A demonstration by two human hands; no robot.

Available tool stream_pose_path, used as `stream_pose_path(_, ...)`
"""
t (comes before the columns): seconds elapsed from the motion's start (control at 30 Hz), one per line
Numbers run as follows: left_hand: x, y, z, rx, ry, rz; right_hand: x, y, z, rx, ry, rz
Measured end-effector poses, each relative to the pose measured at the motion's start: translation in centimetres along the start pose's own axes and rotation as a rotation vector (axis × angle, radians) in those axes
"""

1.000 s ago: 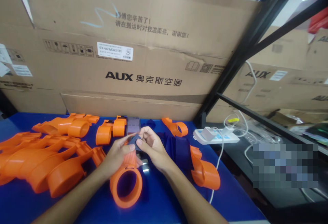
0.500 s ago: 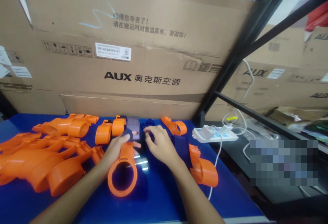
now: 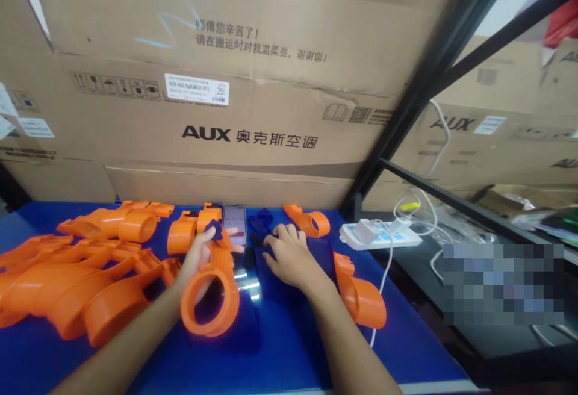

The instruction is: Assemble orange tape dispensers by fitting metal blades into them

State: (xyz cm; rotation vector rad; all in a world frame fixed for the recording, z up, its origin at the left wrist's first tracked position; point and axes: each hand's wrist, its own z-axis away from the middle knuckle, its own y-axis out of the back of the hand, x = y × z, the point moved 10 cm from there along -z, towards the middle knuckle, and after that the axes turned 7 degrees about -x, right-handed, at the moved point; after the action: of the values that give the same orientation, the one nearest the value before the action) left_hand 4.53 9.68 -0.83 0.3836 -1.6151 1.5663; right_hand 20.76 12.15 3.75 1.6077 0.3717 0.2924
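Blue table (image 3: 289, 377), spanning the lower view; behind it, a brown carton wall (image 3: 253, 178) printed "AUX".

Far left: a row of large orange parts (image 3: 54, 289), ring-ended, nested against one another on the table. Behind them, a smaller orange group (image 3: 112, 221), likewise nested.

Left of centre: a pair of orange rings (image 3: 181, 235), side by side near the carton wall, dark bits on top.

Left hand (image 3: 195, 258): fingers closed, gripping one orange ring part (image 3: 223, 262) by its narrow upper end. The part is held over the table, round opening toward the viewer. At its top, by the thumb, a small dark blue piece (image 3: 215, 226).

Centre: a phone (image 3: 233, 219), lying screen up, just beyond the left hand's fingers. Right of it, small dark blue pieces (image 3: 262, 219), in a loose heap.

Right hand (image 3: 289, 256): palm down, fingers bent, just beside the heap, over dark blue material; whether the fingertips hold anything cannot be told.

Right of centre: one orange part (image 3: 311, 223) at the back; dark blue material (image 3: 321, 255) by the right wrist; another orange part (image 3: 363, 300) nearer the viewer.

Right: white power strip (image 3: 406, 238), plugs fitted; black frame post (image 3: 406, 112); beyond, a dark shelf (image 3: 506, 344), partly hidden by pixelation.
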Motion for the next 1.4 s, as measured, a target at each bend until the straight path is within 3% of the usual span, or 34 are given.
stream_pose_path(0.23, 0.1, -0.4, 0.2, -0.003, 0.004, -0.015, 1.1, 1.8, 0.1, 0.087, -0.028, -0.125)
stream_pose_path(0.47, -0.5, -0.6, -0.5, -0.101, 0.012, -0.047, 1.0, 5.3, 0.3, 0.25, 0.117, -0.581)
stream_pose_path(0.67, -1.4, -1.3, -0.4, -0.169, -0.038, -0.079, 0.4, 5.7, 1.2, 0.492, 0.065, -0.859)
stream_pose_path(0.73, -1.9, -1.1, -0.5, -0.157, -0.042, -0.113, -0.5, 5.0, 1.2, 0.488, 0.053, -0.952)
stream_pose_path(0.9, -1.6, -0.4, -1.2, -0.092, -0.118, -0.056, -3.6, 4.0, 1.0, 0.374, 0.177, -1.173)
stream_pose_path(1.1, -1.1, -1.2, -0.6, -0.063, -0.063, 0.086, -5.8, 5.5, 1.7, 0.35, 0.372, -0.976)
stream_pose_path(1.23, -0.2, -2.4, 0.4, -0.074, -0.116, 0.1, -6.1, 5.3, 1.6, 0.329, 0.372, -0.917)
stream_pose_path(1.4, 0.6, -2.8, 0.4, -0.136, -0.183, 0.1, -5.1, 5.7, 1.6, 0.358, 0.364, -1.02)
